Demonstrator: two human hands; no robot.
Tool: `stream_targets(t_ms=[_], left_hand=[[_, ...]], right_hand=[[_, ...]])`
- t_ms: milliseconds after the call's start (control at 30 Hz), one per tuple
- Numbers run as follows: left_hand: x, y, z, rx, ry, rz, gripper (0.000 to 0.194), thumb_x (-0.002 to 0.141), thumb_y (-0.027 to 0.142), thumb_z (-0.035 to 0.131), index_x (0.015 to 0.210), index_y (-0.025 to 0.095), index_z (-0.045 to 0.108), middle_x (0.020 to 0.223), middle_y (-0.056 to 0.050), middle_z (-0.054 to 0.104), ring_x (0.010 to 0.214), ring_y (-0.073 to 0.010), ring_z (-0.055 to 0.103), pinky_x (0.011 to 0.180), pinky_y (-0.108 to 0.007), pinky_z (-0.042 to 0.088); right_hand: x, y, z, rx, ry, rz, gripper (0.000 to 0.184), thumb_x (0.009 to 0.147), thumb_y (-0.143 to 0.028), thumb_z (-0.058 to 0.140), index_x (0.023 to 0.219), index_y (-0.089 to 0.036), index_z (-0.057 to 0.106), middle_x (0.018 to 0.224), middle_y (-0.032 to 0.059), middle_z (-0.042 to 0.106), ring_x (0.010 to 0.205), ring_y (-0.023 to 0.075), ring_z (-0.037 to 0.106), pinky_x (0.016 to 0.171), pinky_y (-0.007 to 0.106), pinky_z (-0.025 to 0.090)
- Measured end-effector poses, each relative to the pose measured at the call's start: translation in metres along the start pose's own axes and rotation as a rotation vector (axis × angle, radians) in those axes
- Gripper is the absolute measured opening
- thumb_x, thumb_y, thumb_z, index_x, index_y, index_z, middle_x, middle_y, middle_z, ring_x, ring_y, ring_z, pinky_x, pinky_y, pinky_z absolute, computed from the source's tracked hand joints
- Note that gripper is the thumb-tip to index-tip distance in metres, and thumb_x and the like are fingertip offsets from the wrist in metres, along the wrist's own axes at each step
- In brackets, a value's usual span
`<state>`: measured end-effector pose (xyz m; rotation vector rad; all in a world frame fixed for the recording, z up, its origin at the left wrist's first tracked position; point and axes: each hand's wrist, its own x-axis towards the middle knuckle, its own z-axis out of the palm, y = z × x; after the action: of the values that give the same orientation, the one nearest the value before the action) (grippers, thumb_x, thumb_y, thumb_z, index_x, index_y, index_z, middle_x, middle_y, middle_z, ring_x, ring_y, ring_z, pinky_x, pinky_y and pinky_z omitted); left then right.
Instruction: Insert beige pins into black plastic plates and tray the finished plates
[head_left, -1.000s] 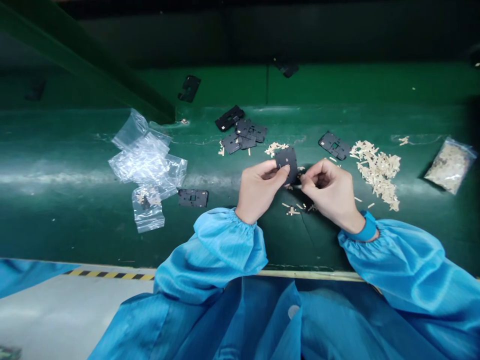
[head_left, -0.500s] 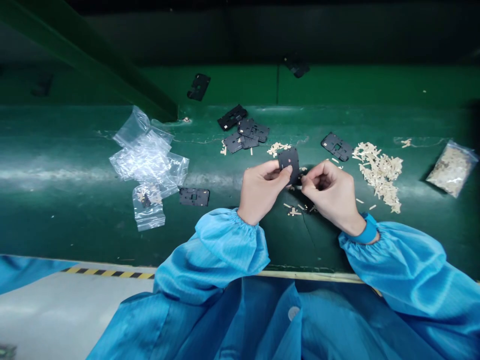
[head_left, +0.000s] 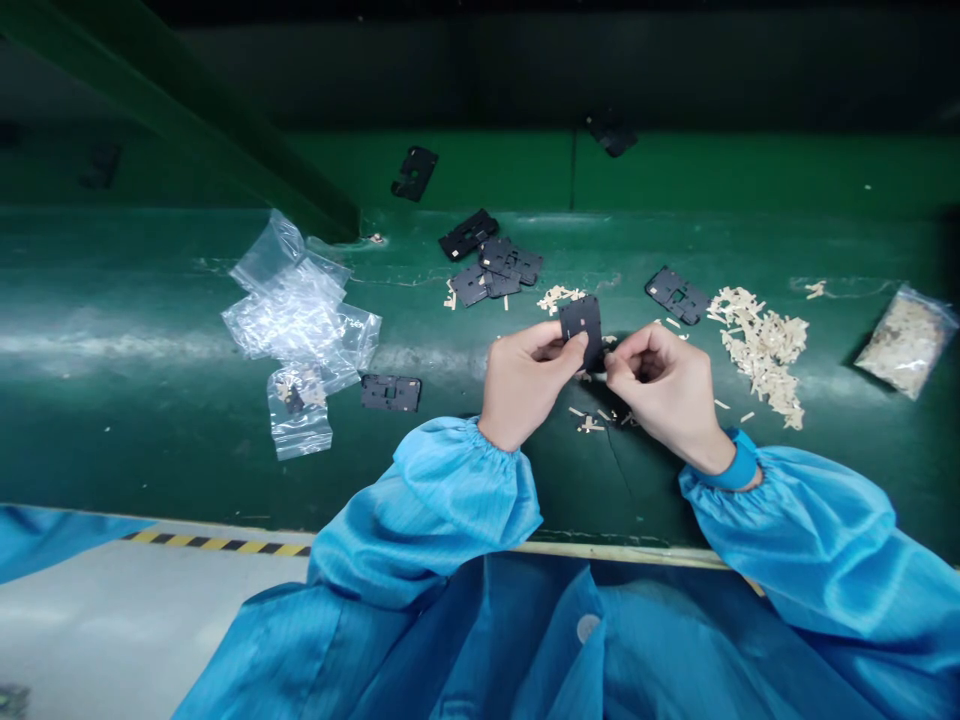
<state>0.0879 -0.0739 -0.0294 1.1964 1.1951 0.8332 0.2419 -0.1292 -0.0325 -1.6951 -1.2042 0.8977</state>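
From the head camera, the black plate [head_left: 581, 332] sits just above the middle of the green worktop [head_left: 150, 400], held up between both hands. The left hand [head_left: 527, 388] has a clenched grip on its lower left, thumb pressed on the face. The right hand [head_left: 660, 398] has a closed grip at its lower right edge, fingertips pinched against it. Loose beige strips [head_left: 589, 424] lie below the hands, and a heap of strips [head_left: 761, 355] lies to the right, beyond a single plate [head_left: 676, 295]. Further right is a filled bag [head_left: 907, 342]. More plates [head_left: 495, 275] lie ahead, with clear bags [head_left: 289, 300] to the left. Blue sleeves [head_left: 465, 490] cover both forearms.
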Motion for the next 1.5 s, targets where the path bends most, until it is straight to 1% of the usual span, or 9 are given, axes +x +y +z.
stream_targets(t_ms=[233, 433, 733, 833, 933, 1100, 1300, 1500], left_hand=[[0.0, 0.0, -0.001, 0.0, -0.011, 0.004, 0.016, 0.084, 0.032, 0.07, 0.078, 0.018, 0.076, 0.072, 0.001, 0.072, 0.067, -0.0149, 0.066, 0.065, -0.026, 0.057], [0.0, -0.002, 0.0, -0.006, -0.01, 0.017, 0.017, 0.085, 0.033, 0.071, 0.08, 0.018, 0.077, 0.075, 0.001, 0.073, 0.069, -0.0153, 0.068, 0.066, -0.026, 0.058], [0.0, 0.0, 0.0, -0.049, -0.011, -0.007, 0.016, 0.084, 0.032, 0.072, 0.088, 0.018, 0.081, 0.082, 0.0, 0.078, 0.074, -0.0167, 0.072, 0.068, -0.028, 0.061], [0.001, 0.002, 0.0, -0.08, -0.018, -0.008, 0.016, 0.083, 0.031, 0.073, 0.087, 0.018, 0.081, 0.082, 0.0, 0.078, 0.074, -0.0165, 0.072, 0.069, -0.027, 0.061], [0.001, 0.002, 0.0, -0.082, -0.029, -0.006, 0.018, 0.083, 0.034, 0.073, 0.086, 0.017, 0.081, 0.08, -0.001, 0.077, 0.073, -0.0161, 0.071, 0.068, -0.027, 0.061], [0.001, 0.001, -0.001, -0.052, -0.027, -0.006, 0.021, 0.083, 0.035, 0.073, 0.088, 0.017, 0.081, 0.08, -0.001, 0.077, 0.072, -0.0157, 0.069, 0.068, -0.026, 0.059], [0.002, 0.002, 0.0, -0.062, -0.017, -0.005, 0.02, 0.082, 0.035, 0.074, 0.089, 0.017, 0.081, 0.081, -0.002, 0.077, 0.07, -0.0151, 0.068, 0.066, -0.026, 0.058], [0.001, 0.001, 0.0, -0.069, -0.017, 0.001, 0.02, 0.083, 0.035, 0.074, 0.086, 0.016, 0.081, 0.078, -0.001, 0.077, 0.068, -0.0148, 0.069, 0.065, -0.026, 0.058]], right_hand=[[0.001, 0.0, 0.0, 0.007, 0.001, 0.001, 0.014, 0.081, -0.023, 0.073, 0.074, -0.022, 0.061, 0.066, 0.0, 0.065, 0.054, 0.0131, 0.055, 0.05, 0.027, 0.042], [0.002, -0.003, -0.001, 0.052, -0.015, 0.045, 0.012, 0.08, -0.023, 0.073, 0.074, -0.022, 0.062, 0.065, -0.0002, 0.064, 0.053, 0.0126, 0.054, 0.049, 0.026, 0.041], [0.006, -0.01, -0.004, 0.105, -0.033, 0.101, 0.014, 0.077, -0.024, 0.074, 0.071, -0.021, 0.062, 0.062, -0.0005, 0.063, 0.052, 0.0119, 0.054, 0.046, 0.024, 0.04], [0.009, -0.013, -0.007, 0.13, -0.067, 0.12, 0.013, 0.076, -0.022, 0.074, 0.071, -0.02, 0.062, 0.06, -0.0015, 0.062, 0.051, 0.0104, 0.051, 0.046, 0.024, 0.038], [0.01, -0.015, -0.012, 0.133, -0.119, 0.169, 0.013, 0.078, -0.025, 0.073, 0.072, -0.019, 0.063, 0.056, -0.003, 0.058, 0.048, 0.0092, 0.048, 0.045, 0.023, 0.036], [0.012, -0.013, -0.016, 0.142, -0.168, 0.245, 0.012, 0.08, -0.026, 0.073, 0.075, -0.018, 0.065, 0.057, -0.003, 0.059, 0.049, 0.0087, 0.05, 0.046, 0.022, 0.036], [0.012, -0.015, -0.017, 0.14, -0.185, 0.247, 0.015, 0.082, -0.028, 0.073, 0.075, -0.018, 0.065, 0.057, -0.003, 0.059, 0.048, 0.0085, 0.049, 0.046, 0.022, 0.035], [0.01, -0.017, -0.014, 0.139, -0.17, 0.242, 0.016, 0.082, -0.029, 0.072, 0.073, -0.018, 0.063, 0.055, -0.0029, 0.058, 0.048, 0.0092, 0.049, 0.046, 0.023, 0.035]])
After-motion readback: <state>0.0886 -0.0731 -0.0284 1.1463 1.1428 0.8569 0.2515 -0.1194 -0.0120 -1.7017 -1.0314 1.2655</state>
